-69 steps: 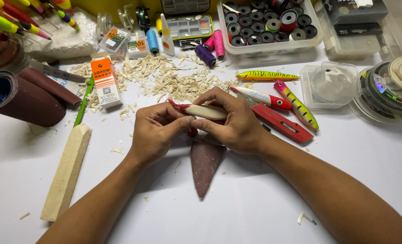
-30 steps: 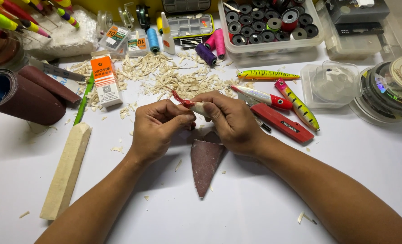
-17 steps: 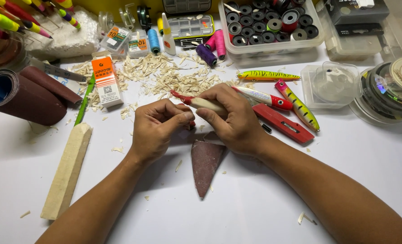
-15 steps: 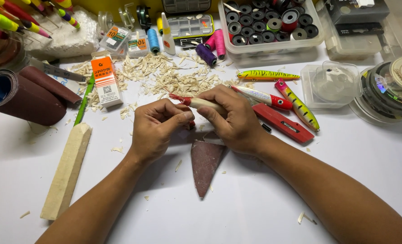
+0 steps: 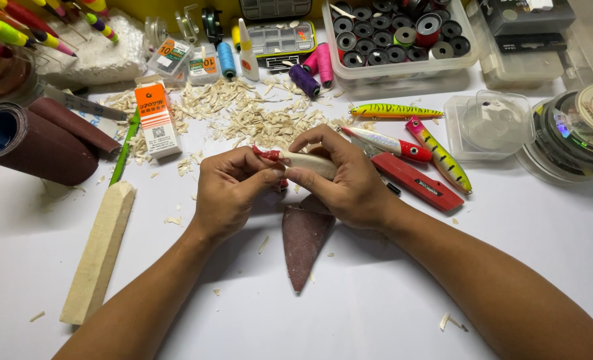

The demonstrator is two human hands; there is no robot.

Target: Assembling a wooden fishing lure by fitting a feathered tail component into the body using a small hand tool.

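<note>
Both hands meeting at frame centre. Left hand is curling its fingers shut around the red-tipped end of a pale carved wooden piece. Right hand is closing over the piece's other end, thumb pressing beneath. The piece is lying level, just above a brown sandpaper scrap on the white table. Wood shavings are lying above centre; a pale wooden block is resting at lower left.
</note>
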